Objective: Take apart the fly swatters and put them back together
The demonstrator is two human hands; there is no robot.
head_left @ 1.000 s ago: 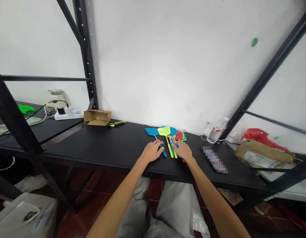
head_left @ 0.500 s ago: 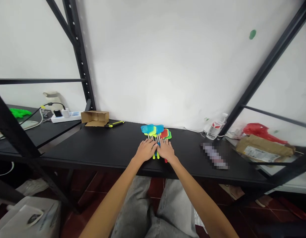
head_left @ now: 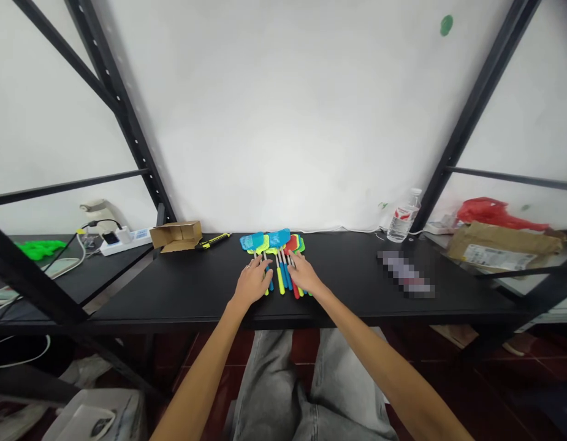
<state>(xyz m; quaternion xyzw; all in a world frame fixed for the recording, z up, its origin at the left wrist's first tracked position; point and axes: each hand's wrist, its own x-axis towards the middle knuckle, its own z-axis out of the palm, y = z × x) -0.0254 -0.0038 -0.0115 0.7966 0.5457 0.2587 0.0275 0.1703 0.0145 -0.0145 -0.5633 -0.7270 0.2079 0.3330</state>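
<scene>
Several small fly swatters with blue, yellow, red and green heads lie side by side on the black table, heads toward the wall and handles toward me. My left hand (head_left: 254, 280) is curved over the handles of the leftmost swatters (head_left: 252, 241), its thumb along their right side. Against the right part of the spread rests my right hand (head_left: 306, 274), fingers stretched out over the shafts near the red-headed swatter (head_left: 292, 244). Between my hands, yellow, blue and red handles (head_left: 282, 283) show uncovered. The fingers hide parts of the outer swatters.
An open cardboard box (head_left: 176, 237) and a black-and-yellow utility knife (head_left: 214, 241) lie at the back left. A water bottle (head_left: 402, 218) stands at the back right, behind a blurred-out item (head_left: 405, 274). Beyond the rack posts are a power strip (head_left: 129, 241) and a brown parcel (head_left: 506, 245).
My hands have moved apart. The left has shifted left with some swatters, opening a gap in the bunch and baring handles in the middle. The camera view has tilted and shifted.
</scene>
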